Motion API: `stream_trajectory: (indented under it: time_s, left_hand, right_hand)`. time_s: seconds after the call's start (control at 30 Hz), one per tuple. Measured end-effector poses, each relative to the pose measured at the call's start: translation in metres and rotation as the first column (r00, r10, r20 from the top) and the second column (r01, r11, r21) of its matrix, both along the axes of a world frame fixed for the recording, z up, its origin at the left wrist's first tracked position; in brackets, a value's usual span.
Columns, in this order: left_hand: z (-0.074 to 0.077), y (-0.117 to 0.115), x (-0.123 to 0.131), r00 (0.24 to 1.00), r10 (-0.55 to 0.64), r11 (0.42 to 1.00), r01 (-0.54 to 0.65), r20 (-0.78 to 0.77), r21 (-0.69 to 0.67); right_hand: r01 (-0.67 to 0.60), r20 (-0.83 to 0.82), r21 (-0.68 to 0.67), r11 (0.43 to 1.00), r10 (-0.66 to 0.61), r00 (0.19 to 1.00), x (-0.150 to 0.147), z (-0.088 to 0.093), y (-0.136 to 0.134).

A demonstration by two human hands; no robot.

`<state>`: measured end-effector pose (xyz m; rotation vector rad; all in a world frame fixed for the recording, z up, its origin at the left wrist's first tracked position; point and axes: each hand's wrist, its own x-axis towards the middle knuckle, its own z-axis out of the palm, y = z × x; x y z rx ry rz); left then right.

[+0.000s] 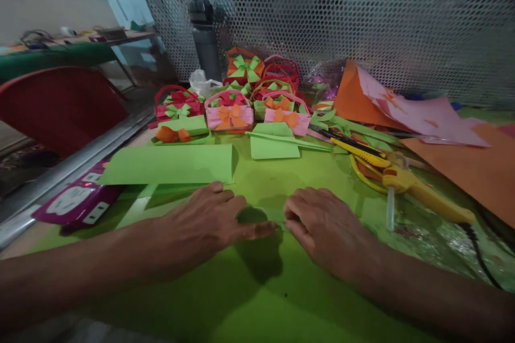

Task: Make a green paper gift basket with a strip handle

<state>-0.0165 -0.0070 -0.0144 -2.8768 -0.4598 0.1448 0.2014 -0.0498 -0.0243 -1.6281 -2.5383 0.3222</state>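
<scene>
Touching green paper point(266, 214), both hands point(215, 217) point(325, 228) half-curl, left forefinger point(257, 230) extended.

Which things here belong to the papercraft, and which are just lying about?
Likely the job: folded green paper, bow-trimmed mini paper handbags, yellow utility knife, yellow glue gun.
Probably just lying about: grey water bottle, red plastic chair.

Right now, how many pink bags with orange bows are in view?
2: one pink bag beyond the left hand, a second bag farther right; more may be hidden behind.

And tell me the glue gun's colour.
The glue gun is yellow, best seen in the head view.
</scene>
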Motion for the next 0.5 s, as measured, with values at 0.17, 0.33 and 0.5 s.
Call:
stream_trajectory:
  time_s: [0.17,0.33,0.5]
  left_hand:
    - [0.002,-0.001,0.003,0.999,-0.031,0.998,0.030,-0.012,-0.058]
    - [0.004,-0.001,-0.010,0.999,0.028,0.996,-0.030,-0.019,-0.085]
    - [0.008,0.000,-0.035,0.996,0.092,0.994,-0.091,0.003,-0.067]
  right_hand:
    - [0.005,0.006,0.000,1.000,-0.005,1.000,0.001,0.000,-0.002]
    - [0.001,0.003,-0.008,1.000,-0.001,1.000,0.001,-0.001,-0.001]
    - [0.016,-0.016,-0.012,1.000,-0.016,1.000,0.002,-0.003,0.000]
